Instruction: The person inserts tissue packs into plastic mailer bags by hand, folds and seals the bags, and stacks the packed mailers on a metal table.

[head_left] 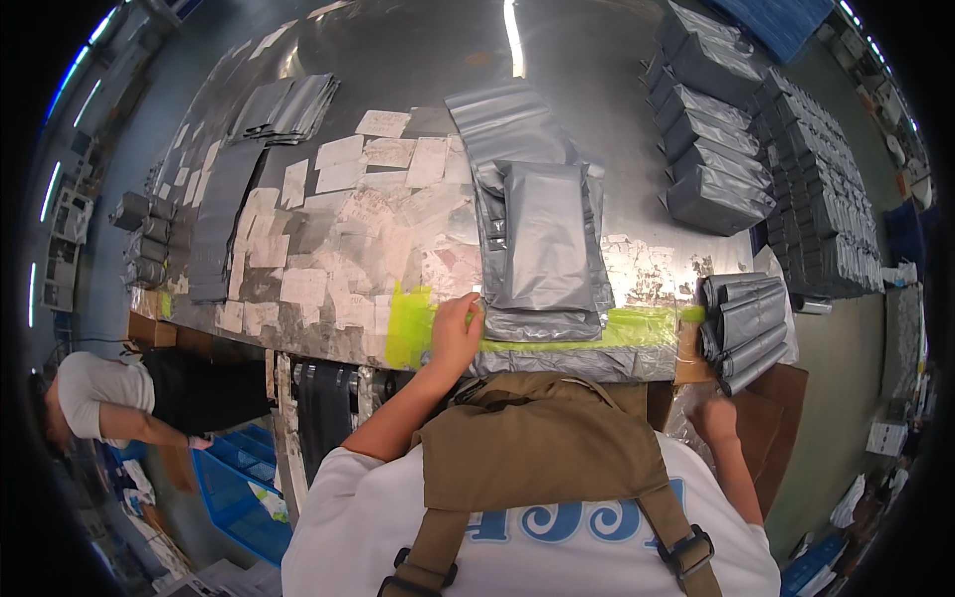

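Observation:
A pile of flat grey plastic mailing bags [545, 239] lies in front of me, with more grey bags under its far end. At its near left edge is my left hand [458, 333]. Its fingers are pinched, and the fingertips meet the edge of a grey plastic bag. My right hand [714, 420] is low at the right, past the table's near edge, with curled fingers. Just above it, a bundle of folded grey bags [744, 333] sits at the table corner. What the right fingers hold, if anything, is hidden.
Stacks of packed grey parcels [718, 189] line the right side of the metal table [398, 60]. Flat grey bags [227, 219] lie at the left among stuck paper labels [338, 164]. Green tape [408, 323] runs along the near edge. Another person [109, 398] stands at left beside a blue crate [234, 488].

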A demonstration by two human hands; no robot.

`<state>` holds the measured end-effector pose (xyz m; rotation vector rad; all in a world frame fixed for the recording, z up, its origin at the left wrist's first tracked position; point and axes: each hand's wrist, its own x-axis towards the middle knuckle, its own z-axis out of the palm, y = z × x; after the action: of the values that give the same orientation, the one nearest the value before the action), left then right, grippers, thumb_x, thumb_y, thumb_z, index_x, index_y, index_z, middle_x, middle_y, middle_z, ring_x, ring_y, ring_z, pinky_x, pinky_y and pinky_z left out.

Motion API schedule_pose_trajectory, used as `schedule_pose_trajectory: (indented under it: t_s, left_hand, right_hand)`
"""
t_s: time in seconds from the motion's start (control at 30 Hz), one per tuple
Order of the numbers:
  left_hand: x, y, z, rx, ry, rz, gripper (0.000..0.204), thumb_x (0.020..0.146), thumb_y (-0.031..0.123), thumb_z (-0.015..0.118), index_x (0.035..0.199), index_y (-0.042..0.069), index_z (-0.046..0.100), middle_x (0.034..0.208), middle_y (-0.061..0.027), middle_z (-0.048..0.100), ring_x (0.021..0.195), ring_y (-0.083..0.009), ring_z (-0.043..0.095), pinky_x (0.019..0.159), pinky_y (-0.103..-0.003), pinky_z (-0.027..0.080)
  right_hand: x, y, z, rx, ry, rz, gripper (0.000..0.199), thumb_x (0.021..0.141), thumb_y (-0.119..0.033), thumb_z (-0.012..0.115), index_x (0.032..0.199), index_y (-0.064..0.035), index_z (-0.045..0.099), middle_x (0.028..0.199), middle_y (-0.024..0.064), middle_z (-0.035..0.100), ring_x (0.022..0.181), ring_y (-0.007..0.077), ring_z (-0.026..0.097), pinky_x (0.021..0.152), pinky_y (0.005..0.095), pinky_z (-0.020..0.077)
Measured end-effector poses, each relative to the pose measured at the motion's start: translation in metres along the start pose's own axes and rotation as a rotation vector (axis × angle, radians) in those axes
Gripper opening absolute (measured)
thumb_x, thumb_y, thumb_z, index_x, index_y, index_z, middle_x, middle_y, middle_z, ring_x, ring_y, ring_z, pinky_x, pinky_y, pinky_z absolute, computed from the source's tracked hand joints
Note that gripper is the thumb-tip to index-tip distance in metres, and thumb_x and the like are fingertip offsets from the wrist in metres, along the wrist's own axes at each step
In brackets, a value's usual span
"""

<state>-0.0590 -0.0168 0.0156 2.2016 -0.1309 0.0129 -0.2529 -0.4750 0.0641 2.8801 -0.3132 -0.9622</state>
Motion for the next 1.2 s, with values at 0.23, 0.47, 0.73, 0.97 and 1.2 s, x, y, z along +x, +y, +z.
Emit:
schedule_pose_trajectory:
  t_s: [0.23,0.47,0.73,0.97,1.2]
  left_hand:
    - [0.037,0.006,-0.021,0.398,-0.282,1.014,0.05,0.069,0.004,0.066,0.118,0.004,0.06,0.129,-0.0116,0.055,0.124,-0.0313,0.049,0.098,-0.042,0.043]
    - [0.044,-0.015,-0.011,0.134,-0.396,0.87,0.041,0.074,0.004,0.067,0.115,0.005,0.063,0.128,-0.0114,0.057,0.125,-0.0308,0.049,0.101,-0.042,0.043]
    - [0.072,-0.003,0.009,-0.409,-0.27,-0.023,0.033,0.097,0.028,0.056,0.085,-0.001,0.065,0.065,-0.0031,0.059,0.06,-0.0126,0.05,0.061,-0.027,0.043]
    - [0.079,-0.007,0.056,-0.469,-0.086,-0.24,0.017,0.092,0.017,0.063,0.093,0.0,0.064,0.057,0.0044,0.05,0.057,-0.0055,0.043,0.058,-0.024,0.039]
    - [0.082,0.018,0.065,0.034,0.074,0.237,0.04,0.087,0.002,0.052,0.127,0.0,0.048,0.106,-0.0193,0.058,0.096,-0.0339,0.052,0.085,-0.043,0.04]
  right_hand:
    - [0.108,-0.132,-0.102,0.008,0.805,-0.967,0.038,0.076,-0.007,0.057,0.113,-0.0134,0.065,0.132,0.0068,0.053,0.122,0.0262,0.049,0.103,0.04,0.0385]
    - [0.134,-0.138,-0.094,0.508,0.739,-1.153,0.008,0.083,-0.013,0.067,0.087,-0.0061,0.07,0.093,0.0048,0.07,0.097,0.0242,0.065,0.081,0.0332,0.0531]
    - [0.17,-0.168,-0.107,1.475,0.437,-0.57,0.027,0.095,-0.019,0.057,0.078,0.0021,0.06,0.064,-0.003,0.052,0.059,0.0064,0.043,0.055,0.0245,0.0383]
    - [0.203,-0.195,-0.101,0.777,0.529,-0.387,0.021,0.088,-0.026,0.062,0.086,-0.0054,0.068,0.076,0.0098,0.067,0.06,0.0278,0.06,0.058,0.0375,0.047]
    - [0.216,-0.222,-0.103,1.213,0.458,-0.473,0.061,0.1,-0.036,0.038,0.142,0.0065,0.027,0.143,0.0291,0.033,0.138,0.0403,0.025,0.114,0.0389,0.0187]
